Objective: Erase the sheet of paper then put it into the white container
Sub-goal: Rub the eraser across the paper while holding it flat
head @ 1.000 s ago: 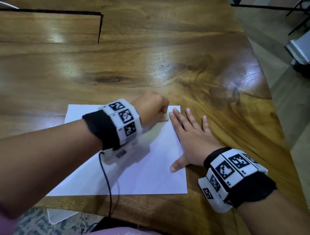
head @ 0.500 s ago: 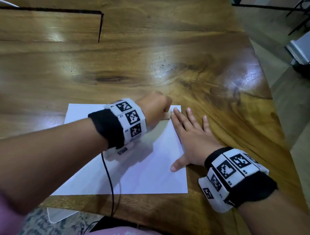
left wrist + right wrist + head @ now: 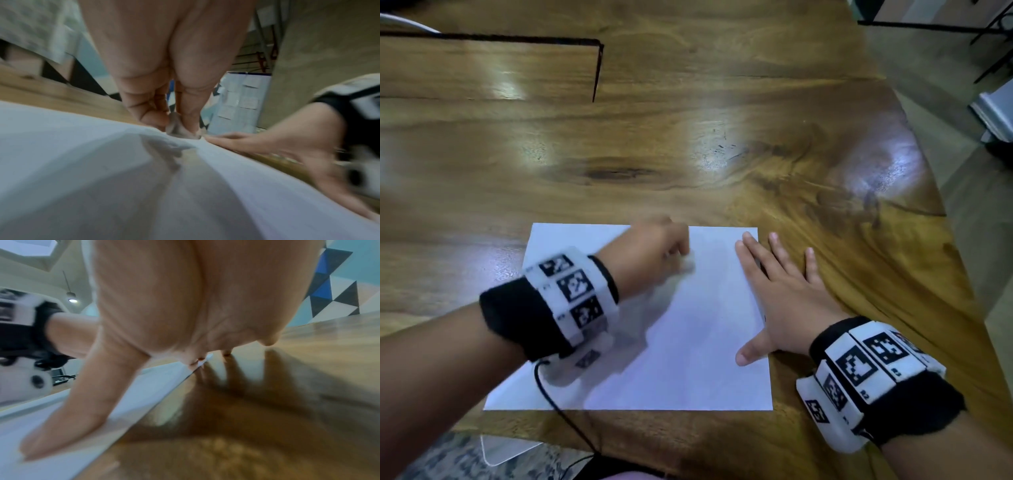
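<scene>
Left hand [image 3: 654, 253], blurred in the head view, curled with fingers [image 3: 152, 112] pinched on a small pale block eraser [image 3: 179, 129], tip pressed to the flat white rectangular sheet of paper [image 3: 688, 342] near its far edge. Judged mid-rub, erasing step unfinished. Right hand [image 3: 780, 298] laid flat, fingers straight and spread, straddling the sheet's right edge: thumb and forefinger on the paper, the rest on the wood, probably to pin the sheet against the rubbing. No marks discernible on the paper. Sheet flat near the front edge of the glossy brown wooden tabletop [image 3: 688, 137], grain and knot visible. White container not identifiable anywhere. Beyond: tiled floor, geometric blue, black and white wall pattern [image 3: 333, 288].
</scene>
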A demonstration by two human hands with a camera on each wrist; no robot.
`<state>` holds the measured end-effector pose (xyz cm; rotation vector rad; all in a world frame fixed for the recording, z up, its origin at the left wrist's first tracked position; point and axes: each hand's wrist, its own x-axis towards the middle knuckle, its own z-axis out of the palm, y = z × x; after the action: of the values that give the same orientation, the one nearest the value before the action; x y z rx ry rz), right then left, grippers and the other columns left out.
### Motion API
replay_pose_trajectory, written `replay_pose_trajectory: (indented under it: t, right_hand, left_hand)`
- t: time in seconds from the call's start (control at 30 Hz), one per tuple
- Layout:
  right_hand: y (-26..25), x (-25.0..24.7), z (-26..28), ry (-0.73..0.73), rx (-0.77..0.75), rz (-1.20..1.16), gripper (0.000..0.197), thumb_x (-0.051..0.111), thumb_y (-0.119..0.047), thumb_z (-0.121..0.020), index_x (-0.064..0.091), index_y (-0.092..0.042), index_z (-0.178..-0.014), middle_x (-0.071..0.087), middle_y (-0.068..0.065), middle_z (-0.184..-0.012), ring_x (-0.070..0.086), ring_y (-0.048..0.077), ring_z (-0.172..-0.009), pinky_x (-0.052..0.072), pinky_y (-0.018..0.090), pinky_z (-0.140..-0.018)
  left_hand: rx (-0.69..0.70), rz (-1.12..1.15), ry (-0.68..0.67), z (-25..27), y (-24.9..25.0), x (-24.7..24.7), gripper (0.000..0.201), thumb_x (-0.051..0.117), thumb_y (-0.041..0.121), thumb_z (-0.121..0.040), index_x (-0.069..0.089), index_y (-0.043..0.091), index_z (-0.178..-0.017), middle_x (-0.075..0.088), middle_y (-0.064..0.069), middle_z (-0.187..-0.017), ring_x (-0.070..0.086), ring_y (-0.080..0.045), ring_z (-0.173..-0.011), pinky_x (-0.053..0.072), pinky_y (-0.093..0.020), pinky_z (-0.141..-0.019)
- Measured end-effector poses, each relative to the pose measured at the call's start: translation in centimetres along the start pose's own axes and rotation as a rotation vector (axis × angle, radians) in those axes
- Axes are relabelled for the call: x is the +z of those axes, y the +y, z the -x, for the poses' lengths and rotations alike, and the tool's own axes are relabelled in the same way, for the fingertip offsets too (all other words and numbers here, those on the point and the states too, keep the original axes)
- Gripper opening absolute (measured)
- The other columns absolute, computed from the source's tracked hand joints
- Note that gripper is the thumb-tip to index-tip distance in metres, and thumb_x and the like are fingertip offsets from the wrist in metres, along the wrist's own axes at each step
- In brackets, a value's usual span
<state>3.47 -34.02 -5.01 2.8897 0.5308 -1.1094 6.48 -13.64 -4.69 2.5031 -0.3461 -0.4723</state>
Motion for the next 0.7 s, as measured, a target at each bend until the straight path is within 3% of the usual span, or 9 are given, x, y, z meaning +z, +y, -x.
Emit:
replay_pose_trajectory:
  t: [0.1, 0.2, 0.33, 0.47, 0.6, 0.7]
  right_hand:
    - [-0.5, 0.2, -0.2, 0.007, 0.028, 0.023, 0.147, 0.069, -0.077, -0.050, -0.034, -0.023, -0.141, -0.041, -0.012, -0.147, -0.041, 0.019, -0.134, -0.016, 0.063, -0.109]
    - [-0.8, 0.2, -0.3, 0.024, 0.052, 0.023, 0.146, 0.067, -0.079, -0.049, -0.034, -0.026, -0.141, -0.037, -0.013, -0.149, -0.038, 0.019, -0.136, -0.012, 0.069, -0.106]
    - [-0.9, -0.1, -0.3, 0.014, 0.048, 0.023, 0.140, 0.067, -0.079, -0.048, -0.035, -0.041, -0.137, -0.035, -0.011, -0.150, -0.037, 0.021, -0.137, -0.009, 0.074, -0.103]
    - [-1.0, -0.3, -0.4, 0.003, 0.060, 0.037, 0.140, 0.068, -0.078, -0.049, -0.034, -0.042, -0.137, -0.034, -0.011, -0.150, -0.036, 0.022, -0.138, -0.008, 0.075, -0.101]
    - [-1.0, -0.2, -0.3, -0.008, 0.061, 0.021, 0.139, 0.069, -0.077, -0.050, -0.032, -0.042, -0.139, -0.035, -0.012, -0.150, -0.036, 0.021, -0.137, -0.009, 0.076, -0.101]
    - [-1.0, -0.2, -0.2, -0.011, 0.057, 0.009, 0.139, 0.070, -0.076, -0.050, -0.032, -0.042, -0.138, -0.035, -0.012, -0.149, -0.037, 0.022, -0.137, -0.009, 0.076, -0.101]
  left_hand:
    - [-0.078, 0.012, 0.156, -1.7, -0.7, -2.1, 0.016, 0.068, 0.019, -0.077, 0.060, 0.009, -0.088, 0.055, -0.001, -0.075, 0.050, -0.020, -0.069, 0.031, -0.025, -0.054]
    - [-0.052, -0.025, 0.123, -2.5, 0.1, -2.1, 0.014, 0.069, 0.018, -0.076, 0.062, 0.012, -0.086, 0.056, 0.000, -0.073, 0.048, -0.017, -0.068, 0.030, -0.024, -0.051]
    - [-0.021, -0.044, 0.117, -3.7, 1.2, -0.6, 0.017, 0.070, 0.019, -0.074, 0.064, 0.012, -0.088, 0.056, 0.000, -0.074, 0.047, -0.016, -0.071, 0.027, -0.023, -0.058]
    - [0.026, -0.102, 0.113, -4.2, 1.3, 0.5, 0.015, 0.067, 0.019, -0.076, 0.064, 0.010, -0.087, 0.054, -0.002, -0.079, 0.045, -0.016, -0.076, 0.029, -0.022, -0.063]
    - [0.221, -0.046, -0.053, -0.5, 1.1, 1.5, 0.013, 0.063, 0.021, -0.078, 0.061, 0.011, -0.070, 0.050, -0.001, -0.069, 0.045, -0.018, -0.066, 0.025, -0.021, -0.054]
    - [0.322, -0.098, -0.225, 1.2, 1.2, 1.9, 0.011, 0.062, 0.016, -0.079, 0.061, 0.010, -0.070, 0.050, 0.001, -0.071, 0.047, -0.018, -0.068, 0.034, -0.013, -0.059]
